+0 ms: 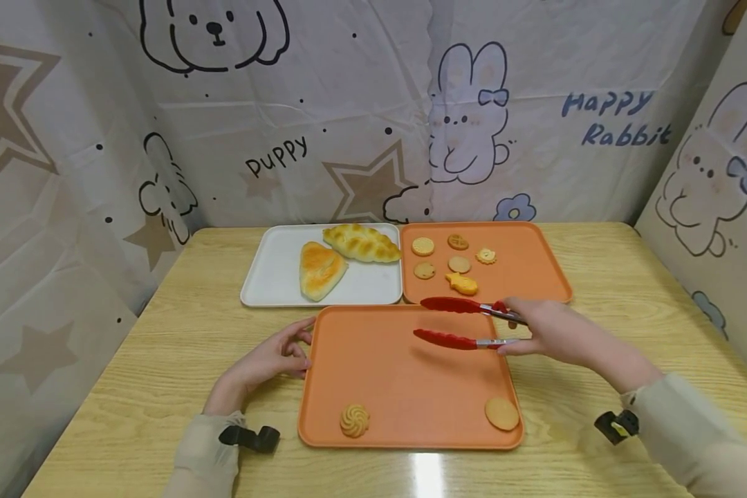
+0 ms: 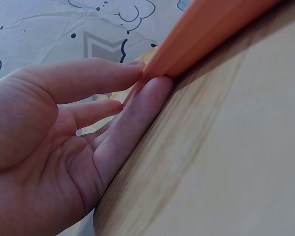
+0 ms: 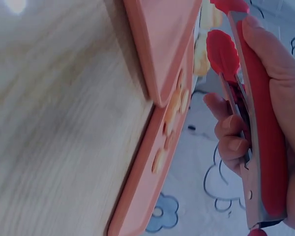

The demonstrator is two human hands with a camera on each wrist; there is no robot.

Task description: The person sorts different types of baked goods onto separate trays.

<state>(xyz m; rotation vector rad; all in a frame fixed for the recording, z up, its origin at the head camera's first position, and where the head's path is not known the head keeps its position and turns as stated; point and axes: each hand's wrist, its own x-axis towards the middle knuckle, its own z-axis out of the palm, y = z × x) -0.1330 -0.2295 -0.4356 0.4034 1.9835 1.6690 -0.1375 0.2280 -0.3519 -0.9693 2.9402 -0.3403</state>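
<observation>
My right hand [image 1: 550, 332] grips red-tipped tongs [image 1: 451, 305]. Their two arms stand spread apart over the right part of the near orange tray [image 1: 404, 387], with nothing between the tips. In the right wrist view, fingers and thumb wrap the tongs' red handle [image 3: 265, 123]. At the tray's left side is my left hand [image 1: 274, 356]; in the left wrist view its fingertips pinch the tray's rim [image 2: 182, 54]. On this near tray lie a swirled cookie [image 1: 355, 420] at the front left and a flat round cookie [image 1: 501, 413] in the front right corner.
Behind stand a white tray [image 1: 268, 277] with a triangular bread [image 1: 321, 270] and a braided bread [image 1: 362, 243], and a second orange tray [image 1: 529, 263] with several small cookies and a fish-shaped piece [image 1: 462, 283]. A printed cloth [image 1: 348, 90] hangs behind the wooden table [image 1: 162, 332].
</observation>
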